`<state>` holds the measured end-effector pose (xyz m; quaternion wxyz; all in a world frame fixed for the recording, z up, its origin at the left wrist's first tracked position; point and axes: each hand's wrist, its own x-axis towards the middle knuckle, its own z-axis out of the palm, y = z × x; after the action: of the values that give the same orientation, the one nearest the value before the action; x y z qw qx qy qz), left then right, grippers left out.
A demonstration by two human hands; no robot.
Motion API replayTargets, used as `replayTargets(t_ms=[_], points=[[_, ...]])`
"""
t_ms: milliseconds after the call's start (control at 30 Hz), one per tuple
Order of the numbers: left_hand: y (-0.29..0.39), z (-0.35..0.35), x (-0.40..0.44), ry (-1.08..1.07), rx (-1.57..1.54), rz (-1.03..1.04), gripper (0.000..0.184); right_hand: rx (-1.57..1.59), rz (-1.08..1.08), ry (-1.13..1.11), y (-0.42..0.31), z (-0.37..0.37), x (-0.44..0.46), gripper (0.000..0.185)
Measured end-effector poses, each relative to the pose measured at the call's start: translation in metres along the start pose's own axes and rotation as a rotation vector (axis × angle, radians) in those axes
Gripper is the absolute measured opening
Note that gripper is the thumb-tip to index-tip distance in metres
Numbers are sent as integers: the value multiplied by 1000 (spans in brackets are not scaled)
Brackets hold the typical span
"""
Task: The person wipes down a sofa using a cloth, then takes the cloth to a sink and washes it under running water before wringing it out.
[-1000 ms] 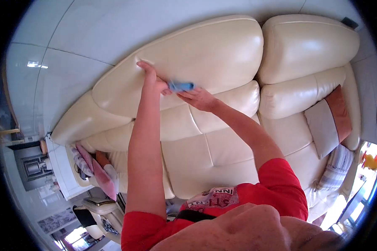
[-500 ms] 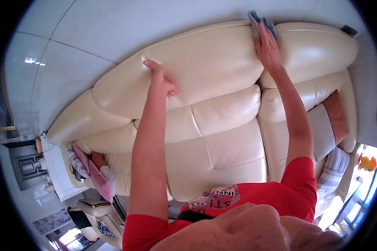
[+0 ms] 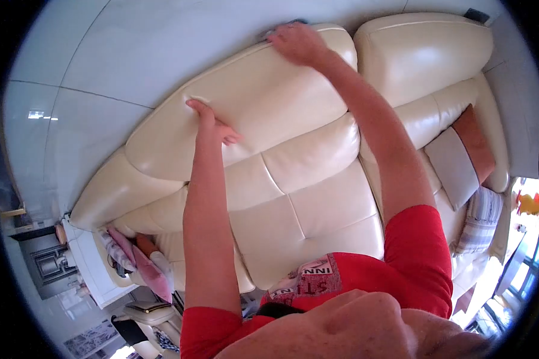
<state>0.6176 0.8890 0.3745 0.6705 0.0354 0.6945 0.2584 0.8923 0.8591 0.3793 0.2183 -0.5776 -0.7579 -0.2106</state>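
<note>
A cream leather sofa [image 3: 317, 206] with padded backrests fills the middle of the view. My left hand [image 3: 212, 122] leans on the large backrest cushion [image 3: 263, 90]. Its thumb is stretched apart from the other fingers and dents the leather, and it holds nothing. My right hand [image 3: 299, 43] is at the top edge of the same cushion, gripping a grey-blue cloth [image 3: 275, 33]. Most of the cloth is hidden beneath and behind the fingers, with only its edges showing.
Pale wall or floor tiles [image 3: 114, 54] lie beyond the sofa's back. At the right end are a grey and brown cushion [image 3: 455, 164] and a striped cushion [image 3: 480, 218]. Pink cushions [image 3: 150, 272] rest at the left end, near a white cabinet [image 3: 90, 263].
My right hand has moved left with the cloth, from the gap between two backrests along the top edge. My left hand stays on the cushion. The view has shifted slightly.
</note>
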Motion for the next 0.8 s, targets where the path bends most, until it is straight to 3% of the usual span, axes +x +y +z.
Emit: replayTargets(t_ms=[100, 167, 200, 267, 300, 367, 400, 433, 467, 500, 567, 600, 667, 700, 733, 800], points=[[5, -5, 9, -38, -47, -63, 142, -126, 69, -23, 30, -2, -24, 19], [9, -6, 14, -40, -21, -88, 143, -142, 269, 114, 44, -5, -38, 19], [9, -4, 12, -43, -5, -94, 144, -155, 269, 108, 55, -4, -54, 19], [5, 0, 4, -15, -19, -77, 147, -234, 661, -49, 69, -2, -86, 21], [3, 0, 0, 27, -42, -56, 149, -241, 657, -53, 62, -17, -87, 21], [-1, -1, -1, -25, 64, 12, 152, 17, 799, -133, 48, -48, -88, 24], [2, -4, 10, -42, 121, 40, 153, 21, 795, -146, 51, -60, -88, 24], [5, -7, 21, -58, 177, 69, 154, -127, 570, -6, 56, -71, -93, 27], [22, -12, 50, -153, 222, -62, 155, -267, 341, 135, 58, -79, -99, 30], [29, -17, 67, -251, 266, -187, 155, -260, 344, 125, 59, -83, -105, 30], [23, -15, 57, -173, 235, -160, 155, -573, 59, 132, 59, -89, -118, 36], [20, -11, 42, -101, 208, -125, 154, -569, 67, 128, 54, -85, -129, 36], [5, -6, 4, -82, 197, -16, 154, -658, 145, -377, 45, -58, -153, 38], [-3, -5, -6, -60, 178, 85, 153, -661, 73, -247, 48, -29, -173, 38], [-3, -7, -2, -39, 187, 80, 153, -640, 81, -256, 43, 0, -199, 38], [11, -8, 15, -83, 174, -28, 153, -231, 323, -506, 30, 56, -261, 40]])
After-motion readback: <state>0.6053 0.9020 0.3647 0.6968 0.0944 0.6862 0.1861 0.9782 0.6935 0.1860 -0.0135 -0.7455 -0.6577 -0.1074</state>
